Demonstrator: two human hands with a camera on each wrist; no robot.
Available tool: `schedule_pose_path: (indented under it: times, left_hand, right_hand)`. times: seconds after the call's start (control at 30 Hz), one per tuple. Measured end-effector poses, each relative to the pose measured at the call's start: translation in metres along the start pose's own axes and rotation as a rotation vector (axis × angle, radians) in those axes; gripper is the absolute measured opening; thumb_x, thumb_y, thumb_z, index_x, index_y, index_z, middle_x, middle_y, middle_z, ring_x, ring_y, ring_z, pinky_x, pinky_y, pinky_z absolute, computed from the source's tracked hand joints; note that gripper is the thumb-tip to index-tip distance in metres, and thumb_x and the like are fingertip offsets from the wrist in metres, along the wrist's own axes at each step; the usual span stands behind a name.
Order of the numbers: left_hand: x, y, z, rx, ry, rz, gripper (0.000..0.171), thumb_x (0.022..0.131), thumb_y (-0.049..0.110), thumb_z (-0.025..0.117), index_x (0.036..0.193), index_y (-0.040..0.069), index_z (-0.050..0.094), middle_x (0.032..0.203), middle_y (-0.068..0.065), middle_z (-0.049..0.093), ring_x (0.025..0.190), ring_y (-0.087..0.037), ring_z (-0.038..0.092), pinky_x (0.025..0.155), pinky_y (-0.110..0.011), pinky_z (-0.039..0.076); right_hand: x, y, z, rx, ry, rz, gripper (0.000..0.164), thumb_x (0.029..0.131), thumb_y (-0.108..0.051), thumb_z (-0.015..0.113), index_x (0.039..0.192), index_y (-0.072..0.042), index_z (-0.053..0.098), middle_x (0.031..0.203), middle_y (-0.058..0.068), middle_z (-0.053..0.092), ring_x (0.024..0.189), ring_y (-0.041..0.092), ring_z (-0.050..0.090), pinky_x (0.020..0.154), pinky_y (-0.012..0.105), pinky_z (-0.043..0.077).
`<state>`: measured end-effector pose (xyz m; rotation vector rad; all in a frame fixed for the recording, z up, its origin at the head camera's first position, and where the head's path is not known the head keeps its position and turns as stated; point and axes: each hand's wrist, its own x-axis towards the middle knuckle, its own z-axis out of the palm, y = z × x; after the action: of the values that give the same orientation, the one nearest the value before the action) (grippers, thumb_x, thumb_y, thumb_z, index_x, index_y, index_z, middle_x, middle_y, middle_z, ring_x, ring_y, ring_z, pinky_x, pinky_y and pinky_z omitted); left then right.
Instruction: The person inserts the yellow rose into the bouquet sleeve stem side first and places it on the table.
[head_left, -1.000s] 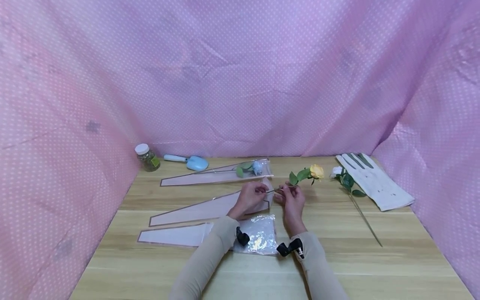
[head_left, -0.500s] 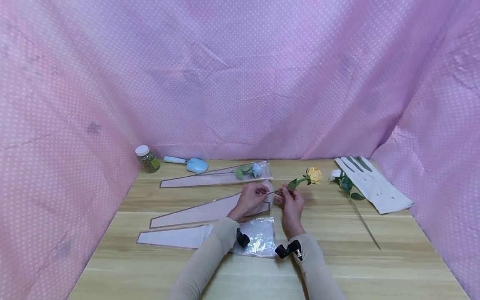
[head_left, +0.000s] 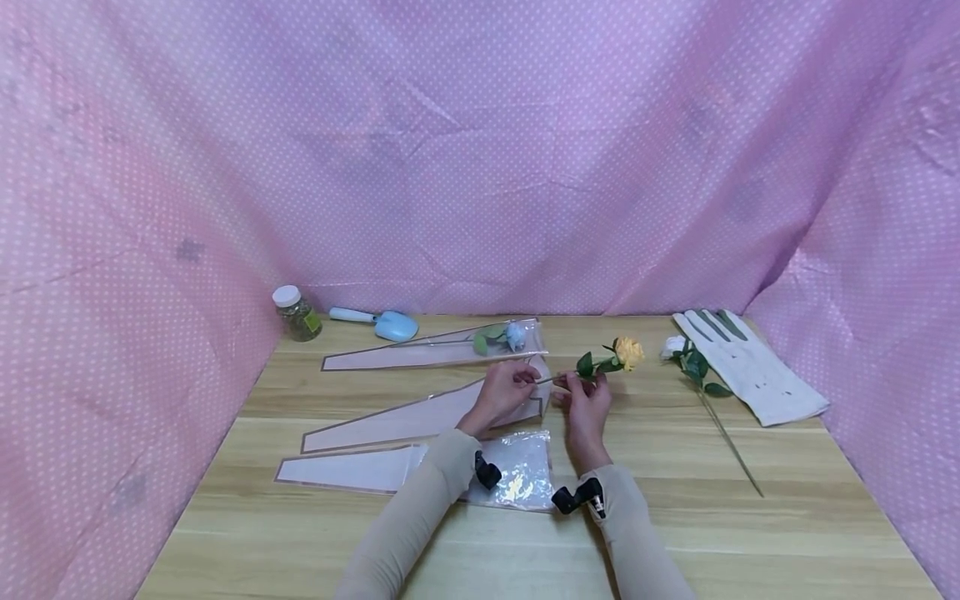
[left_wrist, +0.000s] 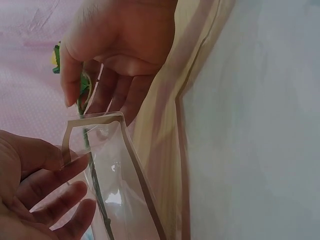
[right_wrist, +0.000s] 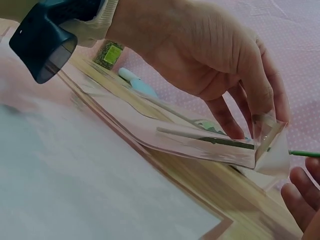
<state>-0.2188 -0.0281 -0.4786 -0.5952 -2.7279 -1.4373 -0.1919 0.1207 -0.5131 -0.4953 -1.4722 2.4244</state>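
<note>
My left hand (head_left: 506, 393) pinches the mouth of a clear, brown-edged flower sleeve (left_wrist: 131, 165), the middle one of three on the table. By its stem, my right hand (head_left: 587, 412) holds a yellow artificial rose (head_left: 628, 353) between thumb and fingers. Its bloom and green leaves point away to the right, outside the sleeve. In the left wrist view the lower stem (left_wrist: 98, 195) runs down inside the clear film. The right wrist view has the left hand's fingertips (right_wrist: 268, 107) right at the sleeve's folded edge, with the right hand's fingers (right_wrist: 300, 197) beside the stem.
Behind lies a sleeve (head_left: 405, 358) with a blue rose (head_left: 514, 336) in it; a nearer sleeve (head_left: 345, 472) lies partly under the left forearm. A lidded jar (head_left: 297, 315) and blue trowel (head_left: 395, 326) stand back left. A white rose (head_left: 673, 347) and glove (head_left: 757, 375) lie right.
The yellow rose has turned about its stem, and its bloom sits slightly lower, with the leaves spread differently. Both hands stay almost in place.
</note>
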Motion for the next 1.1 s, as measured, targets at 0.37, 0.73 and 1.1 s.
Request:
schedule_pose_path:
  times: [0.37, 0.73, 1.1]
  left_hand:
    - [0.0004, -0.0005, -0.0013, -0.001, 0.008, 0.030, 0.015, 0.082, -0.003, 0.070, 0.096, 0.002, 0.076, 0.092, -0.012, 0.077, 0.084, -0.021, 0.072, 0.079, -0.026, 0.058]
    - [0.0010, 0.0003, -0.0010, -0.005, 0.002, 0.044, 0.015, 0.083, -0.003, 0.070, 0.097, 0.000, 0.075, 0.092, -0.013, 0.077, 0.086, -0.023, 0.073, 0.080, -0.026, 0.058]
    - [0.0014, 0.0006, -0.0020, -0.005, 0.011, 0.059, 0.014, 0.084, -0.004, 0.070, 0.097, 0.000, 0.075, 0.094, -0.014, 0.077, 0.086, -0.023, 0.074, 0.079, -0.025, 0.059]
  right_hand:
    - [-0.0002, 0.0019, 0.0003, 0.008, 0.037, -0.008, 0.013, 0.099, -0.013, 0.060, 0.109, -0.007, 0.055, 0.083, -0.003, 0.071, 0.072, 0.008, 0.068, 0.063, 0.025, 0.059]
    - [-0.0029, 0.0019, 0.0066, -0.099, 0.057, 0.050, 0.011, 0.093, -0.005, 0.067, 0.101, -0.008, 0.061, 0.080, -0.009, 0.065, 0.068, 0.003, 0.061, 0.063, 0.020, 0.054]
    - [-0.0052, -0.0008, 0.0036, -0.125, -0.036, -0.003, 0.026, 0.092, -0.007, 0.068, 0.115, -0.007, 0.055, 0.086, -0.012, 0.068, 0.077, 0.002, 0.067, 0.073, 0.023, 0.057]
